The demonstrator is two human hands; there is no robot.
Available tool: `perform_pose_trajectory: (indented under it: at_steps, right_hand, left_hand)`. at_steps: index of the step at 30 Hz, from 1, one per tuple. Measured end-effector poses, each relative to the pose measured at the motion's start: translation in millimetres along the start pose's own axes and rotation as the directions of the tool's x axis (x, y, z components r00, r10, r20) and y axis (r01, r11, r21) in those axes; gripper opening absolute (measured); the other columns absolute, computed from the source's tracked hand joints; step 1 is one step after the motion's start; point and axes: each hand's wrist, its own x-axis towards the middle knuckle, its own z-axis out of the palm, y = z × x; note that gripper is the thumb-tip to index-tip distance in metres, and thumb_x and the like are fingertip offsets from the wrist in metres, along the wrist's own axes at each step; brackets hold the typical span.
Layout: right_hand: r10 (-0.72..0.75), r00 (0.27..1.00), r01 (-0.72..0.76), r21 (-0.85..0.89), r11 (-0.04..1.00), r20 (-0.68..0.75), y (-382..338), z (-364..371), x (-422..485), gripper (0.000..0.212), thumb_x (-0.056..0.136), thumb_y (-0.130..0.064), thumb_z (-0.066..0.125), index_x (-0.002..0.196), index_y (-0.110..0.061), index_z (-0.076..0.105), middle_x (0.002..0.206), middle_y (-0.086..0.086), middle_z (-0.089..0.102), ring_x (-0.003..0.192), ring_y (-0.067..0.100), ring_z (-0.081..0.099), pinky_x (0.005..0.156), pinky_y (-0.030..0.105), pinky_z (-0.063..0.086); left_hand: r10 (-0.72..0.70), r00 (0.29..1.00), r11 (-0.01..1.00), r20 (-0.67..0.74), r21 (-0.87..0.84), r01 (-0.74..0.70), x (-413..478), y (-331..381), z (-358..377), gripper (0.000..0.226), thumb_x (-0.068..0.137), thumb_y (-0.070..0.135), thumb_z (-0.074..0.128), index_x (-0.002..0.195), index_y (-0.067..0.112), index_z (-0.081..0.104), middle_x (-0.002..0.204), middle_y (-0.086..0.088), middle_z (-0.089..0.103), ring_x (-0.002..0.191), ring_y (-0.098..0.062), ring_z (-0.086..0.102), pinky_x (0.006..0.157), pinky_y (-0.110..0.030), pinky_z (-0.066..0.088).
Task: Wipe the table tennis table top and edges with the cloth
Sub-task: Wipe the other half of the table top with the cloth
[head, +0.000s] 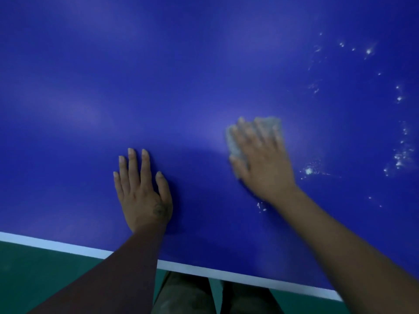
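Observation:
The blue table tennis table top (181,75) fills most of the view, with a white line along its near edge (68,248). My right hand (260,159) presses flat on a grey cloth (235,146), which shows past my fingers and thumb; the hand and cloth are blurred. My left hand (141,189) lies flat on the table with its fingers spread, holding nothing. White droplets or specks (399,159) dot the surface to the right of the cloth.
Green floor (34,279) lies below the table's near edge. My legs in dark trousers (188,295) stand against that edge. Small white specks (260,206) sit beside my right wrist.

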Motion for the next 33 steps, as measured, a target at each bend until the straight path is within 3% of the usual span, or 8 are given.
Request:
perform_pose_trajectory:
  at_steps: [4, 7, 14, 18, 22, 26, 29, 33]
  right_hand:
    - [0.327, 0.945, -0.326, -0.033, 0.945, 0.023, 52.1, -13.6, 45.1, 0.068, 0.112, -0.055, 0.026, 0.171, -0.023, 0.017, 0.179, 0.000, 0.014, 0.166, 0.030, 0.009, 0.132, 0.061, 0.002]
    - [0.458, 0.888, -0.459, 0.000, 0.889, 0.034, 24.2, -11.9, 63.2, 0.069, 0.111, -0.055, 0.021, 0.172, -0.024, 0.010, 0.180, 0.000, 0.006, 0.166, 0.031, 0.001, 0.131, 0.063, -0.001]
    - [0.108, 0.994, -0.110, 0.059, 0.992, 0.028, -111.1, 18.0, -30.7, 0.067, 0.113, -0.052, 0.029, 0.172, -0.024, 0.013, 0.180, 0.001, 0.009, 0.166, 0.030, 0.007, 0.130, 0.063, 0.013]
    - [0.019, 0.999, -0.022, 0.053, 0.998, 0.040, -87.0, 19.6, -89.3, 0.067, 0.112, -0.054, 0.037, 0.171, -0.023, 0.021, 0.179, -0.003, 0.016, 0.165, 0.026, 0.015, 0.129, 0.061, 0.022]
    - [0.119, 0.993, -0.118, -0.027, 0.993, 0.009, -10.8, 3.3, -84.1, 0.064, 0.112, -0.049, 0.044, 0.168, -0.022, 0.032, 0.175, 0.001, 0.028, 0.163, 0.031, 0.023, 0.130, 0.062, 0.017]
    - [0.329, 0.944, -0.327, -0.068, 0.943, 0.028, 29.9, -8.5, -21.5, 0.067, 0.113, -0.054, 0.027, 0.171, -0.020, 0.019, 0.179, 0.000, 0.015, 0.166, 0.028, 0.010, 0.132, 0.060, 0.006]
    - [0.436, 0.899, -0.434, -0.045, 0.900, 0.045, 12.4, -9.8, 14.4, 0.070, 0.112, -0.056, 0.018, 0.172, -0.023, 0.009, 0.180, 0.000, 0.004, 0.166, 0.030, -0.001, 0.130, 0.064, -0.001]
    - [0.312, 0.950, -0.312, -0.073, 0.947, -0.020, -68.2, 7.7, -24.6, 0.065, 0.113, -0.052, 0.024, 0.171, -0.023, 0.020, 0.179, 0.003, 0.014, 0.166, 0.033, 0.008, 0.128, 0.067, 0.008]
  left_hand:
    - [-0.009, 1.000, 1.000, 0.012, 0.000, 0.009, 0.1, 0.5, -0.2, 0.061, 0.111, 0.038, 0.037, 0.170, 0.022, 0.032, 0.180, -0.001, 0.019, 0.168, -0.023, 0.009, 0.136, -0.049, 0.008]
    - [-0.007, 1.000, 1.000, 0.005, -0.002, 0.007, -0.2, 0.0, 0.8, 0.061, 0.111, 0.037, 0.038, 0.170, 0.022, 0.033, 0.180, -0.002, 0.020, 0.168, -0.024, 0.010, 0.136, -0.049, 0.009]
    - [0.013, 1.000, 1.000, 0.010, 0.009, -0.013, 0.2, -0.5, 1.1, 0.061, 0.112, 0.036, 0.037, 0.170, 0.020, 0.032, 0.179, -0.004, 0.021, 0.167, -0.026, 0.013, 0.136, -0.051, 0.009]
    - [0.001, 0.999, 1.000, 0.046, 0.003, -0.001, -0.3, -0.2, -0.6, 0.062, 0.112, 0.040, 0.033, 0.171, 0.020, 0.029, 0.180, -0.004, 0.017, 0.168, -0.024, 0.008, 0.136, -0.051, 0.007]
    - [0.005, 1.000, 1.000, 0.030, -0.006, -0.005, -1.4, -1.2, -2.0, 0.062, 0.112, 0.038, 0.035, 0.170, 0.017, 0.031, 0.180, -0.007, 0.019, 0.168, -0.027, 0.010, 0.136, -0.050, 0.005]
    - [0.018, 0.999, 1.000, 0.035, -0.014, -0.017, -2.1, -1.3, -4.7, 0.062, 0.112, 0.038, 0.035, 0.170, 0.017, 0.030, 0.180, -0.007, 0.018, 0.168, -0.028, 0.010, 0.136, -0.050, 0.004]
    - [0.016, 0.999, 1.000, 0.035, -0.003, -0.016, -2.6, -1.6, -4.1, 0.063, 0.112, 0.039, 0.033, 0.171, 0.018, 0.029, 0.180, -0.006, 0.017, 0.168, -0.028, 0.009, 0.136, -0.050, 0.003]
    - [0.020, 0.999, 1.000, 0.030, 0.004, -0.020, -2.9, -1.3, -3.0, 0.063, 0.112, 0.040, 0.031, 0.171, 0.019, 0.028, 0.180, -0.006, 0.018, 0.168, -0.027, 0.009, 0.136, -0.050, 0.004]
